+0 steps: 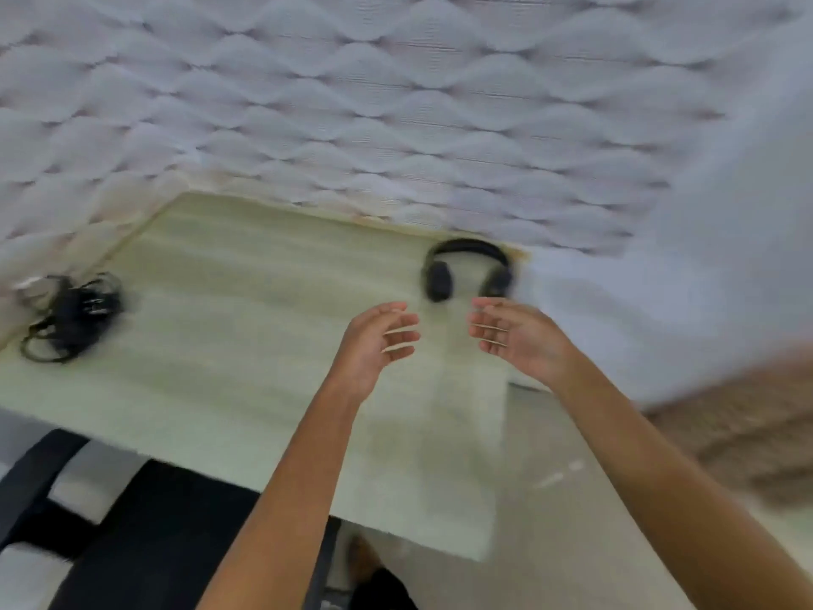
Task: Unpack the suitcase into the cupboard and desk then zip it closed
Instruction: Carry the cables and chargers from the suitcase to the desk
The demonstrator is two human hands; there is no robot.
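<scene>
1. Both hands are empty: left hand (378,341) and right hand (517,334) hover apart, palms facing, fingers loosely spread, at frame centre.
2. Headphones (466,270) lie on the desk (246,310) just above the hands, near the desk's upper-right corner.
3. Step in hand, judged: desk unpacking; the headphones appear placed.
4. Next move likely requires returning to the suitcase, which is not in view.
5. Left edge: black cable bundle (66,319). Lower left: dark chair (145,534), close against the desk. Heavy blur limits detail.

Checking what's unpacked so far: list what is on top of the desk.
On the desk: black headphones at the far right corner and a bundle of black cables at the left. Both open hands cover a little of the surface.
</scene>
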